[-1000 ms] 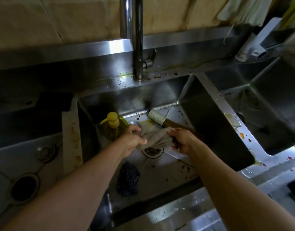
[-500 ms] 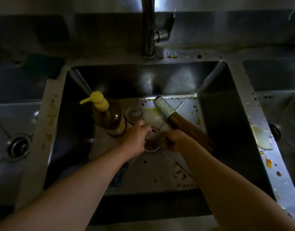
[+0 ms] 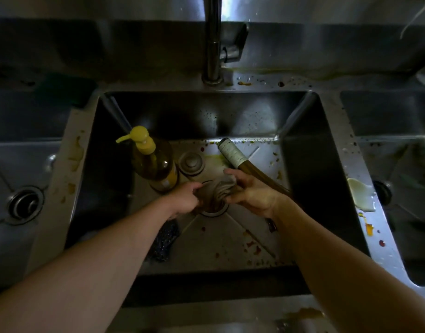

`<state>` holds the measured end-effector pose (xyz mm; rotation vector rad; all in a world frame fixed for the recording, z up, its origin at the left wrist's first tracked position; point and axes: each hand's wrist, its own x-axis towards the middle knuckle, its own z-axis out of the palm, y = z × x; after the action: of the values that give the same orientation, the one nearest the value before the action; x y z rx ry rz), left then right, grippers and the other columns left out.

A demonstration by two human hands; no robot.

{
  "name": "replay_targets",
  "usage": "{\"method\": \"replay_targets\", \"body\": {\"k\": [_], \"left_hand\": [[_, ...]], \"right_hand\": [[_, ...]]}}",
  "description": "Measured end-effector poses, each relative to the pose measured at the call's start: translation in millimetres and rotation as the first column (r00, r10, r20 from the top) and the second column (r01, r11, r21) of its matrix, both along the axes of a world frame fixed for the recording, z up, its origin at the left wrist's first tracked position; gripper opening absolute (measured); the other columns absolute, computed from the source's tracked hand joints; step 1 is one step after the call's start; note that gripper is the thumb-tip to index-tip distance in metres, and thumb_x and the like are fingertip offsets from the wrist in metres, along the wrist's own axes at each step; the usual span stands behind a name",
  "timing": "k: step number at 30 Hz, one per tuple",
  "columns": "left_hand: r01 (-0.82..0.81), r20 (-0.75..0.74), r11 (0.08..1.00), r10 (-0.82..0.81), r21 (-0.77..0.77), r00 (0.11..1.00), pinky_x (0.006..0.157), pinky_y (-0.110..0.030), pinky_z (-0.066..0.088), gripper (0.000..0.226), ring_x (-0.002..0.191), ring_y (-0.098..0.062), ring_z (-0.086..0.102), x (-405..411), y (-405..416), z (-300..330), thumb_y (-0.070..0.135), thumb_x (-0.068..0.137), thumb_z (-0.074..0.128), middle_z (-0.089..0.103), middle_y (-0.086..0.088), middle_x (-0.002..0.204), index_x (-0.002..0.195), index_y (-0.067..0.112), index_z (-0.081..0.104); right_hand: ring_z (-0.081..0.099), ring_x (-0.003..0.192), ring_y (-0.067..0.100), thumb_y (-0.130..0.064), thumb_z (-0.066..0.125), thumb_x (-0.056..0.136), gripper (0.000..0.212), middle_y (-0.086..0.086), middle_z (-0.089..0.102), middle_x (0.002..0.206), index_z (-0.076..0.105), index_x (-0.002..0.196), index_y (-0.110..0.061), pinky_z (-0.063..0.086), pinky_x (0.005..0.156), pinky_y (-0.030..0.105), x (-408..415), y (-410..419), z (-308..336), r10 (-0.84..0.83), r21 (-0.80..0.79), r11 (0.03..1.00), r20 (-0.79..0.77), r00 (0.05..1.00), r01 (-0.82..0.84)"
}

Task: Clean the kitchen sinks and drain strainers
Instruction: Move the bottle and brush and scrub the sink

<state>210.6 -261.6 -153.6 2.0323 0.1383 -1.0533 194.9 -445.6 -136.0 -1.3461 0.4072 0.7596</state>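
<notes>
- Grey cloth (image 3: 222,188) bunched and twisted between both hands, directly over the drain (image 3: 212,207) of the middle sink (image 3: 302,131); probably held there so wrung water falls straight into the drain and not onto the stained floor of the basin.
- Left hand (image 3: 182,199): fingers curled, gripping the left end of the cloth, knuckles up, just above the drain's left rim.
- Right hand (image 3: 251,194): palm turned up and toward the camera, fingers wrapped round the other end of the cloth; thumb side hidden by the fabric, so exact pinch unclear.
- Opposed grips and rope-like folds in the cloth suggest wringing, a judgement only.
- Round strainer (image 3: 191,163) out of the drain, set on the sink floor just behind it, beside the soap bottle (image 3: 156,162); likely lifted out for separate cleaning.
- Soap bottle with yellow pump upright at back left, near at hand.
- Brush (image 3: 245,162) with wrapped handle lying slanted on the floor, passing behind the right hand; contact with that hand not discernible.
- Dark scrubber (image 3: 166,239) flat on the floor, partly under the left forearm.
- Tap (image 3: 212,39) centred behind the basin; no water stream visible.
- Food specks and yellow smears on floor and rim; scrubbing judged mostly undone.
- Further sinks left and right, the left one with its own drain (image 3: 25,205).
</notes>
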Motion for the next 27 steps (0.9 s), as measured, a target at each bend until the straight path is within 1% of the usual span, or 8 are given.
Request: {"method": "replay_targets", "body": {"k": [3, 5, 8, 11, 14, 18, 24, 27], "left_hand": [[-0.242, -0.276, 0.941, 0.173, -0.237, 0.945, 0.093, -0.032, 0.047, 0.041, 0.112, -0.026, 0.057, -4, 6, 18, -0.012, 0.091, 0.047, 0.061, -0.013, 0.12, 0.129, 0.003, 0.053], [-0.296, -0.356, 0.909, 0.183, -0.292, 0.916, 0.098, -0.034, 0.044, 0.039, 0.113, -0.025, 0.056, -6, 9, 26, -0.01, 0.092, 0.047, 0.06, -0.015, 0.122, 0.129, 0.003, 0.052], [-0.28, -0.36, 0.89, 0.144, -0.361, 0.922, 0.094, -0.033, 0.045, 0.038, 0.108, -0.025, 0.055, -7, 12, 34, -0.011, 0.092, 0.046, 0.058, -0.018, 0.119, 0.129, -0.002, 0.049], [-0.135, -0.226, 0.921, 0.053, -0.366, 0.973, 0.086, -0.024, 0.048, 0.04, 0.103, -0.021, 0.057, -5, 12, 35, -0.014, 0.089, 0.048, 0.059, -0.015, 0.114, 0.128, -0.003, 0.049], [0.082, 0.002, 0.979, -0.083, -0.185, 0.997, 0.1, -0.035, 0.046, 0.046, 0.111, -0.024, 0.058, 0, 11, 28, -0.004, 0.088, 0.058, 0.061, -0.015, 0.121, 0.132, 0.004, 0.047], [0.268, 0.214, 0.955, -0.29, 0.126, 0.933, 0.094, -0.037, 0.046, 0.043, 0.109, -0.025, 0.056, 6, 1, 6, 0.008, 0.089, 0.059, 0.056, -0.011, 0.118, 0.129, 0.012, 0.043], [0.333, 0.349, 0.863, -0.467, 0.38, 0.812, 0.091, -0.032, 0.04, 0.045, 0.115, -0.03, 0.048, 6, -11, -29, -0.002, 0.089, 0.049, 0.045, -0.016, 0.13, 0.132, 0.006, 0.038], [0.344, 0.346, 0.804, -0.538, 0.484, 0.769, 0.095, -0.034, 0.04, 0.045, 0.119, -0.029, 0.047, 7, -13, -43, -0.005, 0.09, 0.043, 0.043, -0.017, 0.133, 0.133, 0.004, 0.037]], "right_hand": [[0.056, 0.114, 0.021, 0.016, 0.064, 0.078, 0.07, 0.008, 0.055, 0.125, 0.045, 0.139, -0.013, 0.05, 0.096, 0.03, -6, 4, 14, 0.147, -0.19, 0.976, 0.204, 0.968, -0.108], [0.062, 0.098, 0.016, 0.003, 0.068, 0.082, 0.05, 0.008, 0.061, 0.114, 0.055, 0.13, -0.007, 0.054, 0.081, 0.023, -7, 9, 18, 0.171, -0.29, 0.953, 0.292, 0.941, -0.083], [0.056, 0.058, 0.007, -0.019, 0.068, 0.088, 0.025, 0.0, 0.063, 0.08, 0.065, 0.109, -0.007, 0.047, 0.051, 0.018, -5, 16, 12, 0.178, -0.435, 0.9, 0.314, 0.933, -0.025], [0.051, 0.053, 0.005, -0.032, 0.063, 0.09, 0.012, -0.006, 0.056, 0.066, 0.058, 0.084, -0.024, 0.041, 0.05, 0.02, 3, 20, 2, 0.218, -0.567, 0.823, 0.288, 0.933, -0.018], [0.056, 0.066, 0.015, -0.035, 0.059, 0.092, 0.017, 0.001, 0.059, 0.077, 0.056, 0.09, -0.019, 0.046, 0.058, 0.027, 12, 25, -13, 0.219, -0.602, 0.797, 0.226, 0.949, -0.041], [0.055, 0.069, 0.02, -0.038, 0.053, 0.095, 0.028, 0.008, 0.057, 0.081, 0.057, 0.093, -0.011, 0.044, 0.062, 0.031, 21, 31, -32, 0.169, -0.614, 0.787, 0.117, 0.979, -0.063], [0.056, 0.071, 0.027, -0.029, 0.045, 0.099, 0.035, 0.015, 0.06, 0.086, 0.061, 0.11, 0.0, 0.046, 0.069, 0.036, 36, 32, -61, 0.187, -0.638, 0.75, -0.044, 0.981, -0.172], [0.055, 0.07, 0.021, -0.028, 0.043, 0.101, 0.029, 0.012, 0.061, 0.087, 0.062, 0.096, -0.007, 0.047, 0.068, 0.033, 40, 35, -75, 0.19, -0.633, 0.743, -0.112, 0.975, -0.218]]}}
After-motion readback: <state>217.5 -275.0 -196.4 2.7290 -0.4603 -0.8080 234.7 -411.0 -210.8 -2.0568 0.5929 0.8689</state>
